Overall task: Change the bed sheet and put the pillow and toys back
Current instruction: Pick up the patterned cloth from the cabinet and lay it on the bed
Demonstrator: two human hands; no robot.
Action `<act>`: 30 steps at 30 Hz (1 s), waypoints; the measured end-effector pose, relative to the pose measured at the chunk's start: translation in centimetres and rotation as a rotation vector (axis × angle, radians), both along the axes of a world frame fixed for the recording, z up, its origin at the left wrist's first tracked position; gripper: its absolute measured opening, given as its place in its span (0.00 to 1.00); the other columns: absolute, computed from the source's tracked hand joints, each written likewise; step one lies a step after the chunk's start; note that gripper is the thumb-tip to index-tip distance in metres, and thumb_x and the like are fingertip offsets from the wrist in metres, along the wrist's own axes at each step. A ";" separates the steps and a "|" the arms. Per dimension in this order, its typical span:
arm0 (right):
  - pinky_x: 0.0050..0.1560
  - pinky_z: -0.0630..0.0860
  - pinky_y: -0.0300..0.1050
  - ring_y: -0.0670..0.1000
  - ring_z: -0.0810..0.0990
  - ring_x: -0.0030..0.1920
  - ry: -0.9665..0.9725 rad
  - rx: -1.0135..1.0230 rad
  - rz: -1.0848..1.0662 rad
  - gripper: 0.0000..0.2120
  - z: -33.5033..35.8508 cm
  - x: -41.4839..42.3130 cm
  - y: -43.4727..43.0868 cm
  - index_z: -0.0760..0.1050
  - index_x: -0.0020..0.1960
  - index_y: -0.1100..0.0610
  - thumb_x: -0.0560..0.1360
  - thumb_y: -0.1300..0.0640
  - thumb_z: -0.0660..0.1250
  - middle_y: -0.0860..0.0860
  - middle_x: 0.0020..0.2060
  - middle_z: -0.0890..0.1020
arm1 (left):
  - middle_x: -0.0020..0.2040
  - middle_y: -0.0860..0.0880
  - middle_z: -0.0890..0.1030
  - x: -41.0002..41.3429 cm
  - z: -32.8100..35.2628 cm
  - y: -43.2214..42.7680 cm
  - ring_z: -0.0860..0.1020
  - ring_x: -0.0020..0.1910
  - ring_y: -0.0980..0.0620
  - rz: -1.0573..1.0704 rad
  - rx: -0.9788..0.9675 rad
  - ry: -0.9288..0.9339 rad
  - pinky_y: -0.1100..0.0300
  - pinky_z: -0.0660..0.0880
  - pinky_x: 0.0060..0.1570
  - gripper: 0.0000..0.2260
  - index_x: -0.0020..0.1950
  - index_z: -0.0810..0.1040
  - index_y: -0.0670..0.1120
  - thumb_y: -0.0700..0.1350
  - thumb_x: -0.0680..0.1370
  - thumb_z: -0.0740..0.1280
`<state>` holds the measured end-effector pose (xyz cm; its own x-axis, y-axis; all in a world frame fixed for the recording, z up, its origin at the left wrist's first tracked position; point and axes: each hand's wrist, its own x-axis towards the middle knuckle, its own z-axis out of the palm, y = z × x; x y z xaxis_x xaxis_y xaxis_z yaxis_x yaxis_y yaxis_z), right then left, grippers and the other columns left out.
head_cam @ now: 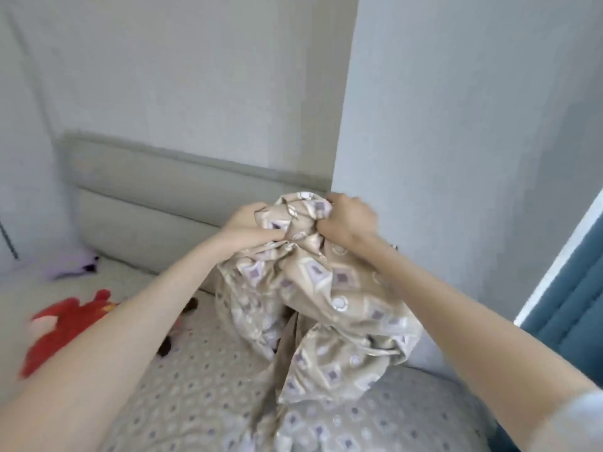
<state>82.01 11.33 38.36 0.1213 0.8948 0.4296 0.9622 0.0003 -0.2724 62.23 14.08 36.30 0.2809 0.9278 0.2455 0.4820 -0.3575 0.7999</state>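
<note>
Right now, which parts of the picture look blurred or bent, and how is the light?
Head view: soft, even light, no glare; the red plush toy and purple toy at the left edge are blurred; the patterned sheet gripped by the left hand and right hand is sharper; the wall corner leans, wide-angle distortion.

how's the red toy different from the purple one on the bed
The red toy is bright red and lies nearer the camera, partly hidden behind the left forearm. The purple toy is pale lilac and lies farther back by the headboard, in plain view. The red toy fills more of the frame, though it is closer. Both are soft toys lying on the bed.
</note>
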 end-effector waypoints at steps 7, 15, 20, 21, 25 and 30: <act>0.41 0.67 0.45 0.61 0.79 0.51 0.000 0.071 0.397 0.09 3.3 -20.4 -3.5 0.74 0.46 0.49 0.65 0.55 0.64 0.56 0.46 0.82 | 0.41 0.54 0.80 -19.6 3.0 -11.2 0.76 0.40 0.58 0.416 0.093 -0.028 0.70 0.69 0.38 0.11 0.46 0.79 0.47 0.41 0.67 0.75; 0.38 0.63 0.46 0.62 0.78 0.47 0.071 0.147 0.777 0.06 3.1 -46.1 -14.6 0.67 0.42 0.50 0.66 0.56 0.64 0.55 0.43 0.81 | 0.41 0.58 0.78 -41.9 2.9 -28.7 0.77 0.45 0.55 0.857 0.176 -0.005 0.63 0.69 0.45 0.16 0.50 0.77 0.51 0.46 0.65 0.76; 0.36 0.61 0.46 0.61 0.78 0.46 0.226 0.157 0.994 0.07 2.1 -61.4 -24.2 0.70 0.47 0.50 0.68 0.54 0.63 0.54 0.42 0.82 | 0.48 0.54 0.81 -54.2 3.6 -41.8 0.78 0.49 0.52 1.074 0.259 0.155 0.59 0.72 0.47 0.26 0.59 0.77 0.49 0.55 0.64 0.77; 0.36 0.61 0.47 0.61 0.78 0.46 0.258 0.133 1.053 0.08 1.6 -65.1 -27.2 0.70 0.47 0.50 0.69 0.53 0.63 0.54 0.42 0.82 | 0.50 0.53 0.81 -56.9 3.4 -45.6 0.78 0.50 0.52 1.138 0.257 0.184 0.57 0.73 0.49 0.27 0.60 0.77 0.50 0.56 0.64 0.77; 0.39 0.65 0.49 0.62 0.77 0.47 0.323 -0.059 1.234 0.10 -1.5 -73.6 -33.6 0.68 0.50 0.52 0.70 0.57 0.63 0.55 0.44 0.81 | 0.56 0.53 0.78 -62.9 1.0 -53.4 0.76 0.53 0.54 1.265 0.245 0.257 0.60 0.70 0.50 0.29 0.62 0.75 0.51 0.57 0.65 0.77; 0.59 0.71 0.50 0.58 0.73 0.63 0.102 -0.425 1.320 0.22 -7.0 -79.7 -37.8 0.65 0.69 0.53 0.75 0.63 0.61 0.57 0.63 0.75 | 0.68 0.47 0.70 -66.8 -6.1 -58.5 0.69 0.68 0.51 1.320 -0.001 0.301 0.57 0.67 0.66 0.22 0.70 0.70 0.50 0.42 0.76 0.68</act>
